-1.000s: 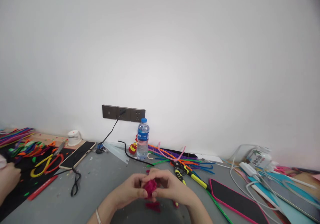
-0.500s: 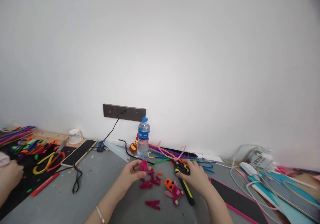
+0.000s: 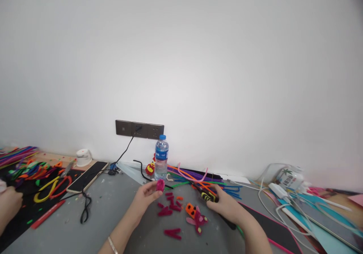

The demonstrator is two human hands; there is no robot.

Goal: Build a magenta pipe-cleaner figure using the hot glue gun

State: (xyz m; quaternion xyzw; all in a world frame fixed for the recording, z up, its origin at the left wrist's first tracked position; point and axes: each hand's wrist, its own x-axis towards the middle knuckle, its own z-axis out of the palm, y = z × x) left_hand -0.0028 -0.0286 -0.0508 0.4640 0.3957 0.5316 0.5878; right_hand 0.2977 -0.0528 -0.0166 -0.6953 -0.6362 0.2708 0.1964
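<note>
Between the thumb and fingers of my left hand (image 3: 147, 196) is a small magenta fuzzy piece (image 3: 160, 185). My right hand (image 3: 224, 203) is wrapped round a black and yellow tool (image 3: 209, 196), whose handle shows partly beneath the palm. On the grey table between my hands lie several magenta fuzzy pieces (image 3: 165, 211), with a V-shaped one (image 3: 172, 233) nearer to me. An orange piece with black spots (image 3: 190, 209) touches a magenta figure (image 3: 197, 220) that has pink and yellow parts.
A water bottle (image 3: 161, 157) stands by the wall, beside a red and yellow figure (image 3: 150, 169). Coloured fuzzy stems (image 3: 195, 174) lie behind my hands. Phone (image 3: 87, 176), scissors (image 3: 61, 186) and another person's hand (image 3: 10, 203) are left; white cables (image 3: 279, 212) and a pink-edged black tablet (image 3: 263, 223) are right.
My right hand has lifted the tool off the table and turned it, its handle now lying under the hand. My left hand has shifted slightly left with the magenta piece. The view has moved a little.
</note>
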